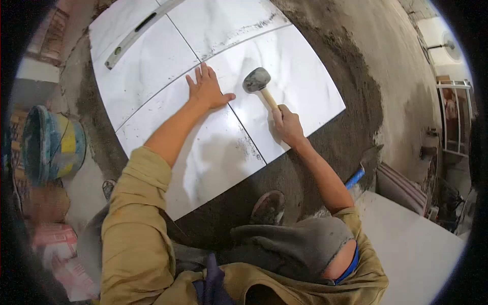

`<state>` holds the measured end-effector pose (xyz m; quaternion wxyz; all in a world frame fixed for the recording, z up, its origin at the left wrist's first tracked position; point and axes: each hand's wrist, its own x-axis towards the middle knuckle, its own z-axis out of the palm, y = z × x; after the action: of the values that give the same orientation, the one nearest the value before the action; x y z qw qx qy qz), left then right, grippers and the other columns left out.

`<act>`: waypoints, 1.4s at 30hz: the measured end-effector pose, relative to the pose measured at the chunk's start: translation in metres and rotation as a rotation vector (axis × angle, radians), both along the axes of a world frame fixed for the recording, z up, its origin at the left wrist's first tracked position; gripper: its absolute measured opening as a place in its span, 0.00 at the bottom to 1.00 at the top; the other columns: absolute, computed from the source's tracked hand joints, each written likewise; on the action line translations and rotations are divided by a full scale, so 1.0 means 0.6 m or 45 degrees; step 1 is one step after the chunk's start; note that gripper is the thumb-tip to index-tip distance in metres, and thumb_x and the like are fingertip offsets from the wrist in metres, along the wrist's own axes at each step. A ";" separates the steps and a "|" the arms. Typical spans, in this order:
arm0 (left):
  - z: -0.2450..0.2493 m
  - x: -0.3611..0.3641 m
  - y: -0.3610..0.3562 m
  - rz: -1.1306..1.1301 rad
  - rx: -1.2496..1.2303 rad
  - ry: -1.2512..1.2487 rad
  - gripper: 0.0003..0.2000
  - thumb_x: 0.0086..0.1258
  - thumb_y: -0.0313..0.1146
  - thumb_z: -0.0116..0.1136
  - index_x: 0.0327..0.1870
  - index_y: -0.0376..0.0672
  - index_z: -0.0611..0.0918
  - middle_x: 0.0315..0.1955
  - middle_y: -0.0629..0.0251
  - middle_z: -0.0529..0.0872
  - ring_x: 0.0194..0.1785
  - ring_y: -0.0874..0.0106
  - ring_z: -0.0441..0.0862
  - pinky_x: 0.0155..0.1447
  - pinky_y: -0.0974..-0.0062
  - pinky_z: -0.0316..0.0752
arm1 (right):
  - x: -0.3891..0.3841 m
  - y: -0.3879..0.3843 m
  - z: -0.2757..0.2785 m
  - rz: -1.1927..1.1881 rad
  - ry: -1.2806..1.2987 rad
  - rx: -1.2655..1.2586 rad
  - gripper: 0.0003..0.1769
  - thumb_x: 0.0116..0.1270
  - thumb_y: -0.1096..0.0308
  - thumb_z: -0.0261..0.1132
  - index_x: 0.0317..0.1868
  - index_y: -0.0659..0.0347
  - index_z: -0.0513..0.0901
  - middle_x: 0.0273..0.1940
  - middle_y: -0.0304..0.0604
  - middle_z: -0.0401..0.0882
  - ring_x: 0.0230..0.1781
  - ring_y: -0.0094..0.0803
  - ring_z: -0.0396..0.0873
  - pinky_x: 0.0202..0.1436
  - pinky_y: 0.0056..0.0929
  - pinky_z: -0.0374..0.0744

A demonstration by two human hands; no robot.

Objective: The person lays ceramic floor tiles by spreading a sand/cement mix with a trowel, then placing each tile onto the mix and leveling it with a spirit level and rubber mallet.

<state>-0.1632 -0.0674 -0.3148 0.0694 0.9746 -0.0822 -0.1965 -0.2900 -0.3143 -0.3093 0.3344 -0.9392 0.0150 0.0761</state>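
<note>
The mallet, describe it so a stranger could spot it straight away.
Start at the white tiles. Over the near right one, the right hand holds the mallet by its pale handle. Its thick, rounded, dark head sets it apart from the long, slim level at upper left.

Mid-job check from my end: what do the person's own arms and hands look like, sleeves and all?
Both the left hand and right hand are ungloved, with no watch or bracelet visible. The left sleeve is loose, wrinkled khaki cloth, gathered on the forearm. The right sleeve, also khaki, ends around the elbow, leaving the forearm bare.
</note>
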 end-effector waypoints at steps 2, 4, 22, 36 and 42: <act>0.007 0.011 0.011 -0.147 0.164 0.054 0.60 0.56 0.66 0.66 0.77 0.26 0.51 0.79 0.40 0.45 0.82 0.46 0.41 0.78 0.36 0.41 | -0.025 -0.005 -0.009 0.008 -0.016 0.015 0.14 0.75 0.60 0.55 0.46 0.65 0.75 0.30 0.63 0.82 0.30 0.63 0.82 0.37 0.56 0.79; 0.008 0.025 0.034 -0.277 0.178 0.062 0.61 0.57 0.68 0.63 0.77 0.26 0.50 0.79 0.39 0.44 0.82 0.44 0.43 0.78 0.36 0.42 | -0.046 -0.007 -0.011 0.022 -0.040 0.037 0.14 0.74 0.61 0.56 0.46 0.65 0.75 0.30 0.62 0.83 0.30 0.61 0.82 0.36 0.56 0.79; -0.121 -0.085 0.067 -0.963 -0.588 -0.365 0.47 0.72 0.58 0.55 0.76 0.24 0.55 0.78 0.35 0.46 0.83 0.48 0.40 0.82 0.47 0.36 | -0.210 0.145 0.226 -0.872 0.102 -0.163 0.20 0.67 0.57 0.68 0.50 0.64 0.85 0.29 0.53 0.83 0.27 0.34 0.81 0.35 0.35 0.78; 0.050 -0.007 0.123 -1.184 -0.812 -0.628 0.34 0.60 0.28 0.67 0.70 0.42 0.71 0.72 0.53 0.69 0.72 0.56 0.69 0.70 0.58 0.68 | -0.304 0.330 0.429 -0.944 0.353 -0.826 0.15 0.67 0.61 0.64 0.45 0.65 0.82 0.31 0.49 0.84 0.29 0.43 0.82 0.36 0.41 0.77; 0.018 0.456 0.419 0.154 -0.697 -0.475 0.18 0.72 0.50 0.53 0.48 0.48 0.87 0.44 0.53 0.88 0.49 0.50 0.85 0.55 0.50 0.77 | -0.327 0.364 0.395 -0.459 0.357 -1.152 0.09 0.64 0.64 0.65 0.35 0.61 0.78 0.27 0.52 0.80 0.29 0.54 0.81 0.34 0.49 0.77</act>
<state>0.1102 0.1842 -0.3038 0.3237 0.9421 -0.0851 0.0192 -0.4861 -0.0961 -0.0720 -0.1035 -0.9533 0.2530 0.1285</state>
